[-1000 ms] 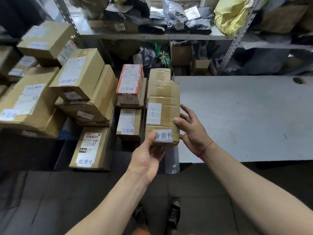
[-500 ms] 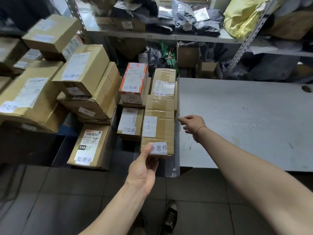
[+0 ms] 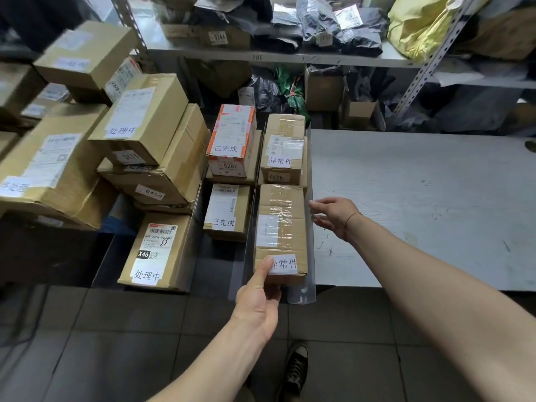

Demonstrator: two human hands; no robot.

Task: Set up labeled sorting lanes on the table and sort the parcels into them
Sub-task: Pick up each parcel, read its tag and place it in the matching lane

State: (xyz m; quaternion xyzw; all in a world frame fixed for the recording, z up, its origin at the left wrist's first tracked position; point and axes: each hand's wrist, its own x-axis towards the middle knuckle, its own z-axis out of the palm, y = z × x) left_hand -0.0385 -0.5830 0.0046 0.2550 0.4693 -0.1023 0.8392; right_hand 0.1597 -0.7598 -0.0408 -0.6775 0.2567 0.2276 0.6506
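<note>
**Exception parcel is down in its lane, right hand has let go**

A second ago both hands were carrying the long brown parcel (image 3: 280, 231) with the 异常件 label above the lane. Now it's sitting flat in the rightmost lane, between the two clear plastic dividers, with the right divider (image 3: 309, 216) right along the edge of the grey table (image 3: 420, 204). The right hand (image 3: 333, 217) has come off the box and hovers just beside that divider, fingers loosely spread, holding nothing. The left hand (image 3: 258, 297) stays at the near end, thumb pressed on the top by the label; the other fingers are hidden under the end, so it looks like a light grip or a push.

My read: this parcel is basically sorted, maybe one last nudge forward to butt it against the other 异常件 box (image 3: 282, 158) just behind it.

Around it: the 已完成 lane next door has an orange-trimmed box (image 3: 230, 140) stacked at the back and a smaller brown one (image 3: 227, 211) in front. Further left, 处理中 boxes, including the X46 box (image 3: 153, 253), plus a leaning stack (image 3: 145, 134) that looks a bit wobbly. The near end of the parcel sits close to the table edge, so I'd watch that overhang. Shelves (image 3: 290, 58) behind are stuffed with grey bags.
</note>
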